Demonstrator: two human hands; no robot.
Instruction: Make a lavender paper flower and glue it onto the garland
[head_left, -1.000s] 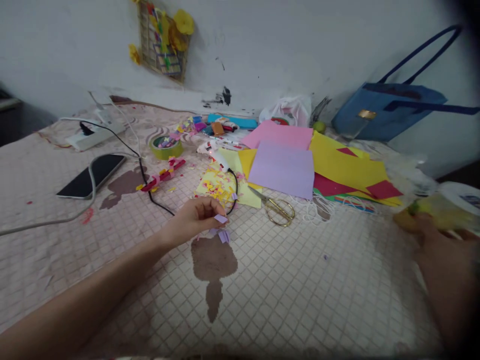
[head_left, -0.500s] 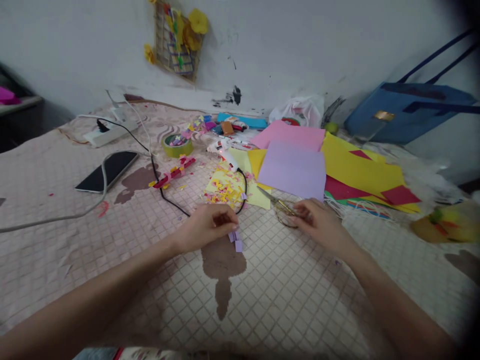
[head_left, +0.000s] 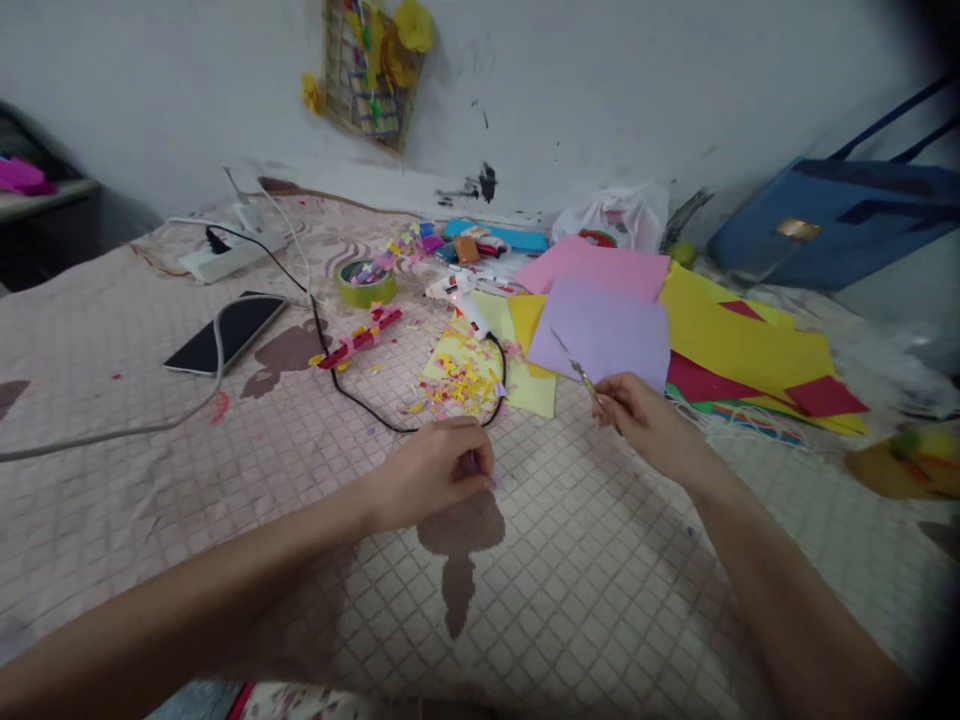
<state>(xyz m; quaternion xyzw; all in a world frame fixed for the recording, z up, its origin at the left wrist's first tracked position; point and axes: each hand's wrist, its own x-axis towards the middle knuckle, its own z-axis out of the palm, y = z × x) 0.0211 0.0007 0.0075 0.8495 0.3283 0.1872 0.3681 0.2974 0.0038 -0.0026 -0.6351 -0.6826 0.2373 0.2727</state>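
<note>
My right hand (head_left: 637, 415) grips a pair of gold-handled scissors (head_left: 582, 372). Their blades look closed and point up and to the left, over a sheet of purple paper (head_left: 604, 325). Low over the cloth, my left hand (head_left: 439, 470) has its fingers curled and pinched. A bit of purple paper (head_left: 493, 481) shows at its fingertips, mostly hidden by them. Just beyond that hand lie yellow and pink paper scraps (head_left: 461, 385) on a pale yellow sheet (head_left: 536, 392). A white glue gun (head_left: 469, 312) rests behind the scraps, its black cord looping round them.
On the left are a phone (head_left: 225, 335), a power strip (head_left: 229, 258) and a red strip with paper bits (head_left: 360, 340). Green tape (head_left: 366, 288) stands behind. Coloured sheets (head_left: 750, 340) and white string (head_left: 739, 420) lie right, before a blue bag (head_left: 832, 220).
The scissors have turned, their blades now pointing more upward. My left fingers now cover most of the purple paper pieces that hung below them. The whole view has shifted slightly.
</note>
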